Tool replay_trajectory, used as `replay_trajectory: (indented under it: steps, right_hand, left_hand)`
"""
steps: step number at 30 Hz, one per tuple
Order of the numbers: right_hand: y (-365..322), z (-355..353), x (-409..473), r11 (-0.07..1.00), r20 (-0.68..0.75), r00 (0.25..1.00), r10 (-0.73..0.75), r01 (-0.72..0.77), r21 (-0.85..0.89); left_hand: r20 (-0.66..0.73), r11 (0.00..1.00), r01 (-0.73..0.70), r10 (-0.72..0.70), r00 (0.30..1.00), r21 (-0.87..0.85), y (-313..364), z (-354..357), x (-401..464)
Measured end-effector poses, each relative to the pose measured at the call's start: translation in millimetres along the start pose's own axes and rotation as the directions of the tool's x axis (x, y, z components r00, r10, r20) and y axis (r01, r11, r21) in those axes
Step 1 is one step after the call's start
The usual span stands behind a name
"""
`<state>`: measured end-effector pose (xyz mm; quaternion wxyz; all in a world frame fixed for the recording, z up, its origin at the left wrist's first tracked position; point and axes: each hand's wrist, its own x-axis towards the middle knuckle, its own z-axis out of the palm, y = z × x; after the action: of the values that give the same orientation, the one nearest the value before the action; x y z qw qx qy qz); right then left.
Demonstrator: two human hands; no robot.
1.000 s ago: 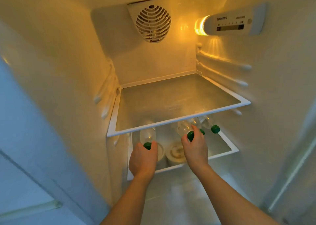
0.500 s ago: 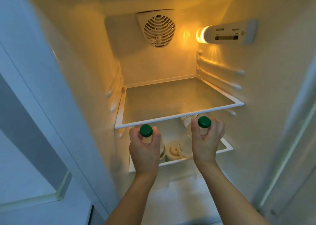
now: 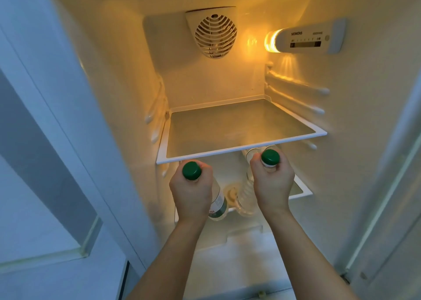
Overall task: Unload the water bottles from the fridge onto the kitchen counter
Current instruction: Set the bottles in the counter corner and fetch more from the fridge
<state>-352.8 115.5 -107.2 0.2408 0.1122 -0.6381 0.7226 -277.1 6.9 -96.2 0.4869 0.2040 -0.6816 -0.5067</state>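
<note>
Two clear water bottles with green caps are held in front of the open fridge. My left hand (image 3: 191,192) grips the neck of the left bottle (image 3: 218,205), whose cap (image 3: 191,171) points toward me. The neck of the right bottle (image 3: 246,193) is gripped by my right hand (image 3: 272,186), its cap (image 3: 270,157) just below the upper shelf's front rim. Both bottles tilt, with their bases over the lower shelf (image 3: 303,191). Part of another clear bottle (image 3: 251,152) shows behind my right hand.
The upper glass shelf (image 3: 227,150) carries nothing and juts out above the bottles. A fan grille (image 3: 215,36) and a lit control panel (image 3: 307,40) sit on the fridge walls. A pale round thing (image 3: 232,191) lies on the lower shelf. The door (image 3: 45,140) stands open at left.
Both hands closed on bottle necks on the lower shelf, then drew the bottles up and out toward me. The view has pulled back from the fridge.
</note>
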Motion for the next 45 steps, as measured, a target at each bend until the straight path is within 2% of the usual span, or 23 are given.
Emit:
replay_trajectory:
  steps: [4, 17, 22, 25, 29, 34, 39, 45]
  right_hand:
    - [-15.4, -6.1, -12.4, 1.0, 0.024, 1.0, -0.001, 0.002, -0.031]
    - [-77.4, -44.7, -121.2, 0.995, 0.114, 0.992, 0.052, -0.041, -0.092]
    - [-99.2, -50.4, -185.2, 0.993, 0.201, 0.977, 0.073, -0.052, -0.109]
    - [-116.0, -45.6, -225.1, 0.993, 0.28, 0.956, 0.09, -0.063, -0.104]
    - [-131.3, -30.1, -273.8, 0.984, 0.4, 0.899, 0.178, -0.155, -0.091]
    - [-141.0, -5.6, -316.5, 0.987, 0.584, 0.798, 0.148, -0.158, -0.033]
    - [-153.6, 22.8, -350.9, 0.963, 0.748, 0.643, 0.163, -0.269, 0.022]
    - [-160.4, 42.6, -388.3, 0.928, 0.881, 0.447, 0.158, -0.373, 0.023]
  left_hand:
    - [0.027, 0.999, -0.015, 0.014, 1.0, 0.044, 11.4, -12.8, -13.6]
    - [0.067, 0.989, 0.136, -0.14, 0.988, 0.06, 41.9, -124.6, -97.0]
    - [0.015, 0.978, 0.191, -0.193, 0.981, 0.086, 49.9, -193.1, -135.2]
    - [-0.063, 0.961, 0.235, -0.228, 0.972, 0.146, 52.3, -234.0, -150.3]
    - [-0.196, 0.938, 0.281, -0.243, 0.95, 0.203, 51.7, -287.3, -165.6]
    - [-0.371, 0.901, 0.352, -0.245, 0.896, 0.254, 49.4, -340.7, -178.1]
    - [-0.537, 0.881, 0.417, -0.246, 0.807, 0.222, 52.9, -382.1, -192.6]
    - [-0.697, 0.845, 0.492, -0.223, 0.682, 0.211, 59.1, -411.3, -216.2]
